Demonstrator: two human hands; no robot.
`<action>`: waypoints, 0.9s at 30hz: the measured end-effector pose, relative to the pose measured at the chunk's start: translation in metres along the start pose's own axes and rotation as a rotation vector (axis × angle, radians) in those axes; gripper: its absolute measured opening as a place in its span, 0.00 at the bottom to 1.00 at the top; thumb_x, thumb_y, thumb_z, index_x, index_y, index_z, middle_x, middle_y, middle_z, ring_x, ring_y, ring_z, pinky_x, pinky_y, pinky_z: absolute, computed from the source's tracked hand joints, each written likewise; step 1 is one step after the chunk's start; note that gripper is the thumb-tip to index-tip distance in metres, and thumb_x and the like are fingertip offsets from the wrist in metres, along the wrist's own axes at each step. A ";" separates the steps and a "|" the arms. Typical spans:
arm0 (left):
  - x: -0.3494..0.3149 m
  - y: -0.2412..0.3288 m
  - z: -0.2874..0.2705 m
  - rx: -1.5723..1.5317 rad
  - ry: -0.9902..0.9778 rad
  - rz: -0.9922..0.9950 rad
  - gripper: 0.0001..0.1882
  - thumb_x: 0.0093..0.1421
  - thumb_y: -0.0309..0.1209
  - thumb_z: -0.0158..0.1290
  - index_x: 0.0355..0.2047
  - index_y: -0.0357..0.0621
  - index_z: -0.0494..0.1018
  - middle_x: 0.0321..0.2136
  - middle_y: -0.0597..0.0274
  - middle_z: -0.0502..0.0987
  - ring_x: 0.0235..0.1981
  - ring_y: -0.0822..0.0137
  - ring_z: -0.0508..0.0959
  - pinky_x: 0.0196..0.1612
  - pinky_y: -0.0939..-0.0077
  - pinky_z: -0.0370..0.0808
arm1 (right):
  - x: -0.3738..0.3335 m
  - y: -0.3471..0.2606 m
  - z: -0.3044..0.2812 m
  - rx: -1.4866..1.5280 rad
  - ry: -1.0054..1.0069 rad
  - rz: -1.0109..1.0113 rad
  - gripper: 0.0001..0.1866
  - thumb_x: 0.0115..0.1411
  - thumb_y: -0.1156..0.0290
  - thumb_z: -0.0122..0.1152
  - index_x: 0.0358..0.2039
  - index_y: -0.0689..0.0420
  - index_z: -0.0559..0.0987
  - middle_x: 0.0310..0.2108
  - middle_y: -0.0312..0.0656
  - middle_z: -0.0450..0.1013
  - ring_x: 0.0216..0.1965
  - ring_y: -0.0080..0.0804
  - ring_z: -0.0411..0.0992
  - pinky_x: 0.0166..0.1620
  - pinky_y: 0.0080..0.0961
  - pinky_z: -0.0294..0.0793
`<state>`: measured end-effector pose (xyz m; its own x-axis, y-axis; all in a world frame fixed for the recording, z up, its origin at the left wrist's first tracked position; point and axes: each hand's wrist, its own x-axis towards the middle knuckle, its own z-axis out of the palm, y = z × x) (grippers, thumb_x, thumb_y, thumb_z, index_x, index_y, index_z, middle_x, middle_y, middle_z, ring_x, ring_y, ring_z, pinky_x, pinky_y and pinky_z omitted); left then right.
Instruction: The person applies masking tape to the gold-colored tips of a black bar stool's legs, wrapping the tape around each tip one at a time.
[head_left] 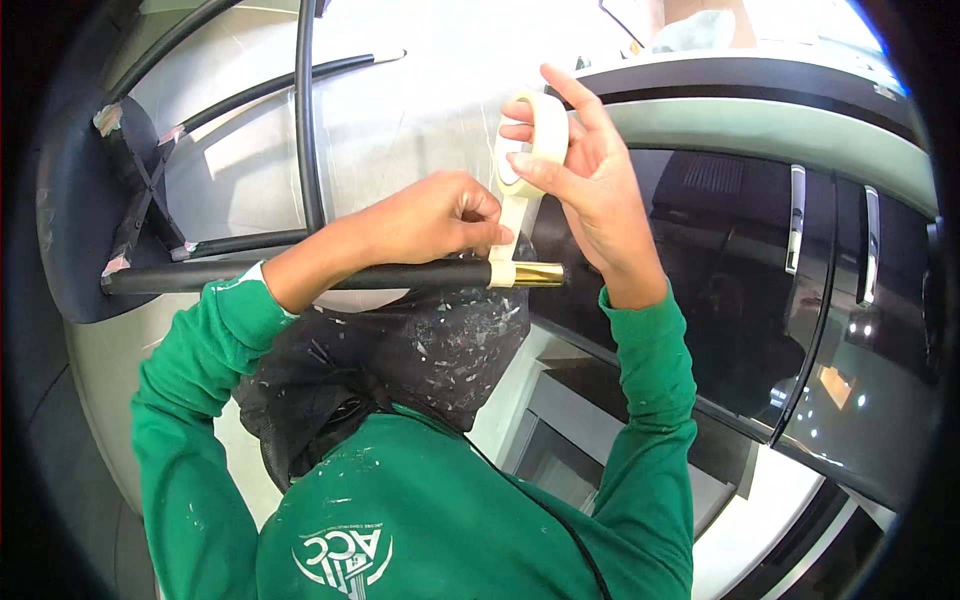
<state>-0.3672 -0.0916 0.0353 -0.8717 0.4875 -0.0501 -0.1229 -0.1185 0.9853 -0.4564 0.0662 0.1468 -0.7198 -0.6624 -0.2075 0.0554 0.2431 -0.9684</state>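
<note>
Clamped cream tape roll (551, 130) in fingers of right hand (597, 175), near gold end (540, 274) of black leg (410, 275); pinched strip (512, 213) in fingers of left hand (435, 212). Seemed light, tacky, best gripped through core.

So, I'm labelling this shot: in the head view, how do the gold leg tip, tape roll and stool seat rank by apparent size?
1. Stool seat
2. Tape roll
3. Gold leg tip
</note>
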 end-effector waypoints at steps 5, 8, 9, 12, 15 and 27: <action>0.005 -0.013 0.001 -0.271 -0.013 -0.151 0.15 0.73 0.39 0.58 0.37 0.38 0.83 0.29 0.67 0.83 0.32 0.77 0.82 0.36 0.78 0.80 | -0.002 0.027 -0.013 0.004 0.051 0.063 0.58 0.58 0.81 0.74 0.79 0.61 0.43 0.60 0.59 0.72 0.60 0.40 0.74 0.61 0.37 0.77; 0.010 -0.016 0.000 -0.363 -0.022 -0.230 0.15 0.73 0.40 0.58 0.38 0.39 0.83 0.30 0.67 0.84 0.32 0.77 0.83 0.37 0.78 0.81 | -0.022 0.045 -0.019 -0.014 0.125 0.120 0.55 0.60 0.80 0.74 0.78 0.62 0.46 0.50 0.53 0.79 0.49 0.32 0.79 0.54 0.28 0.80; 0.012 -0.018 -0.001 -0.378 -0.025 -0.263 0.16 0.73 0.41 0.58 0.37 0.40 0.83 0.30 0.67 0.84 0.32 0.76 0.83 0.37 0.78 0.82 | -0.029 0.048 -0.021 -0.061 0.121 0.198 0.54 0.60 0.79 0.74 0.78 0.62 0.48 0.47 0.50 0.79 0.47 0.29 0.79 0.51 0.26 0.80; 0.016 -0.020 -0.002 -0.450 -0.038 -0.371 0.16 0.73 0.42 0.58 0.36 0.41 0.82 0.30 0.66 0.84 0.31 0.75 0.83 0.37 0.78 0.82 | -0.054 0.046 -0.020 -0.145 0.128 0.396 0.46 0.61 0.78 0.74 0.75 0.63 0.58 0.35 0.40 0.81 0.36 0.18 0.77 0.41 0.18 0.77; 0.017 -0.022 -0.002 -0.491 -0.023 -0.451 0.17 0.73 0.42 0.58 0.35 0.41 0.82 0.29 0.64 0.84 0.31 0.74 0.84 0.37 0.78 0.82 | -0.058 0.042 -0.022 -0.106 0.004 0.529 0.44 0.62 0.79 0.73 0.74 0.62 0.60 0.33 0.39 0.81 0.36 0.17 0.77 0.40 0.17 0.76; 0.021 -0.017 -0.006 -0.647 -0.005 -0.431 0.13 0.73 0.35 0.59 0.35 0.37 0.82 0.28 0.67 0.83 0.31 0.79 0.82 0.36 0.83 0.78 | -0.052 0.059 -0.023 0.006 0.071 0.555 0.47 0.58 0.87 0.69 0.76 0.60 0.58 0.33 0.37 0.80 0.36 0.17 0.77 0.43 0.18 0.77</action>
<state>-0.3865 -0.0840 0.0160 -0.6824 0.6086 -0.4048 -0.7040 -0.3983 0.5880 -0.4318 0.1310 0.1030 -0.6261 -0.3869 -0.6770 0.4436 0.5374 -0.7173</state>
